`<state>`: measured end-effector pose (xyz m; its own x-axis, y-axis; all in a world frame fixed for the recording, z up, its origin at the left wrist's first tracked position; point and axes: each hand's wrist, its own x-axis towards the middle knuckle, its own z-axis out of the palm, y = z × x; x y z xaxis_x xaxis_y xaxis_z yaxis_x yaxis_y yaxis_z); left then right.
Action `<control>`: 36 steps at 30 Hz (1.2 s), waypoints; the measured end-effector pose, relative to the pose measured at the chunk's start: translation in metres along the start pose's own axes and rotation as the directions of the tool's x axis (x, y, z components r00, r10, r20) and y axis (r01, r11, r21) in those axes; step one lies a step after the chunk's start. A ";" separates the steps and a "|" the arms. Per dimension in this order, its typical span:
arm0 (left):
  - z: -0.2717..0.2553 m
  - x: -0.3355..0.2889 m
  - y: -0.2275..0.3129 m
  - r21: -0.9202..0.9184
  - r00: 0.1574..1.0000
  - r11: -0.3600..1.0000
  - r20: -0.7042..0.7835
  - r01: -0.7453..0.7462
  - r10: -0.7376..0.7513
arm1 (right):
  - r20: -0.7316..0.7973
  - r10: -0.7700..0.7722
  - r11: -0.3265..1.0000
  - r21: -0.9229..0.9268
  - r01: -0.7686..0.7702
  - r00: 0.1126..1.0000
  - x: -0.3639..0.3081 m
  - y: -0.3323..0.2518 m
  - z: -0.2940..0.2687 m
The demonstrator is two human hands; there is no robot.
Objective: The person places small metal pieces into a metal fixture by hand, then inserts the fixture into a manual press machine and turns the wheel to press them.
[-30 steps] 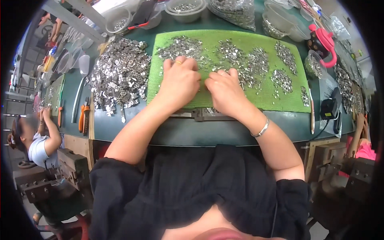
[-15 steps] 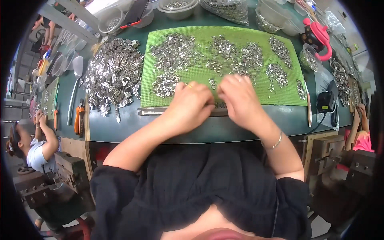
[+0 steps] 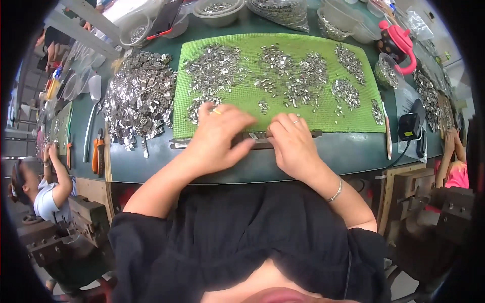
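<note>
A long dark metal bar (image 3: 179, 144) lies along the front edge of the green mat (image 3: 303, 118). Small silvery metal pieces (image 3: 217, 65) lie on the mat in several loose heaps. My left hand (image 3: 218, 135) is over the bar's left part, beside the front-left heap, with thumb and forefinger apart. Nothing shows between them. My right hand (image 3: 294, 146) is at the middle of the bar, fingers bent and tips together against it. Whatever those fingertips pinch is hidden or too small to make out.
A big heap of metal strips (image 3: 139, 96) lies left of the mat, near orange-handled pliers (image 3: 98, 154). Plastic bowls (image 3: 217, 12) and a filled bag (image 3: 283, 12) line the back. A pink-lidded pot (image 3: 397, 43) and a black adapter (image 3: 410, 127) are right. Co-workers sit both sides.
My left hand has shifted left and toward me, its thumb and forefinger spreading. My right hand has come down from the small pieces to the bar.
</note>
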<state>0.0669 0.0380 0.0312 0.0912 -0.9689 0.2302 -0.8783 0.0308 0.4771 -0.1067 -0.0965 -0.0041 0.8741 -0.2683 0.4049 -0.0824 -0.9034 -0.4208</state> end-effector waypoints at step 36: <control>-0.004 0.016 -0.041 0.521 0.998 0.853 0.032 0.033 -0.059 | 0.098 -0.069 0.997 -0.034 0.073 0.993 0.069 0.025 0.020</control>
<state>0.1066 0.0222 0.0185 0.1274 -0.9763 0.1747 -0.9906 -0.1341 -0.0275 -0.0390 -0.1304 -0.0031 0.9203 -0.1711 0.3519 -0.0347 -0.9314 -0.3622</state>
